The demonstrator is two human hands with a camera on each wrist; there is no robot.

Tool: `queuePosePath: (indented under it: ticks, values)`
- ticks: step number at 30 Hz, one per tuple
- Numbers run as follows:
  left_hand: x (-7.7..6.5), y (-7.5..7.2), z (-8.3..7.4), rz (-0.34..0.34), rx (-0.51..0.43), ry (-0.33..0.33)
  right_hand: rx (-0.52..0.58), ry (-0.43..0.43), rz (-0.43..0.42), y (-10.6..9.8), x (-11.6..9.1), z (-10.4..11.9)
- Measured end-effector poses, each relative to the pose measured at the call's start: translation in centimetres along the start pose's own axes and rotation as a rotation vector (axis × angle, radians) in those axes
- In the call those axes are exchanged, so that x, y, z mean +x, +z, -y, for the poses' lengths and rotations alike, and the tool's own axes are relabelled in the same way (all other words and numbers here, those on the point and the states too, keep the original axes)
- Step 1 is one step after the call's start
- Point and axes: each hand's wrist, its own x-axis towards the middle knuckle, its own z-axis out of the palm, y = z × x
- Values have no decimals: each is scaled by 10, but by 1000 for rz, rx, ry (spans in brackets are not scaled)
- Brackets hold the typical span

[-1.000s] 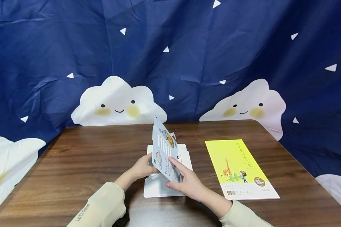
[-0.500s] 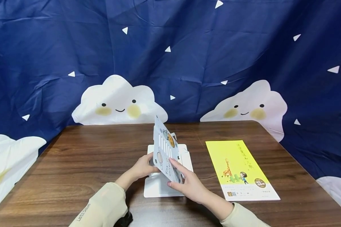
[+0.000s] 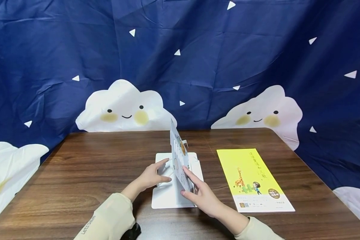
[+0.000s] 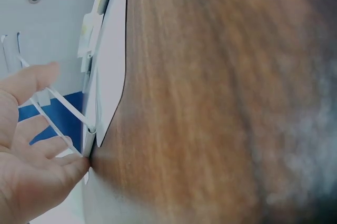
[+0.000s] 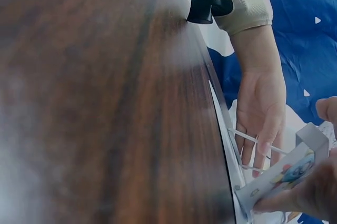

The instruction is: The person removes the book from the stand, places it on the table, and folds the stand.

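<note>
A white folding book stand (image 3: 165,199) lies with its base plate flat on the table. Its slotted panel (image 3: 179,156), printed with planets, stands steeply raised from the base. My right hand (image 3: 207,200) grips the panel's near lower edge, thumb and fingers spread along it. To the panel's left, my left hand (image 3: 148,176) hovers over the base, thumb and index finger parted and apart from the panel. A wire support (image 4: 71,108) runs between the left thumb and fingers in the left wrist view; whether they touch it I cannot tell.
A yellow book (image 3: 252,180) with a giraffe on its cover lies flat to the right of the stand. Brown wood forms the table (image 3: 87,166). Behind its far edge hangs a blue curtain (image 3: 198,66) with clouds.
The left hand has let go of the panel, its thumb and index finger now spread. The panel has swung to the right and more upright, with the right hand still on it.
</note>
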Motion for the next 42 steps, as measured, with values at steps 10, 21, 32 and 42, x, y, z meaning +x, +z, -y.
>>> queuePosePath:
  ticks: [10,21,32,42]
  values:
    - [0,-1,-1,16,-3,-21,118,-33,-41,-6,-4,-7]
    - [-1,-1,-2,33,-42,-33,232,13,-118,-9,-11,-13]
    - [0,1,-2,40,97,35,269,-8,-118,-11,-12,-16]
    - [2,5,-9,57,214,82,284,-37,-126,-12,-12,-17]
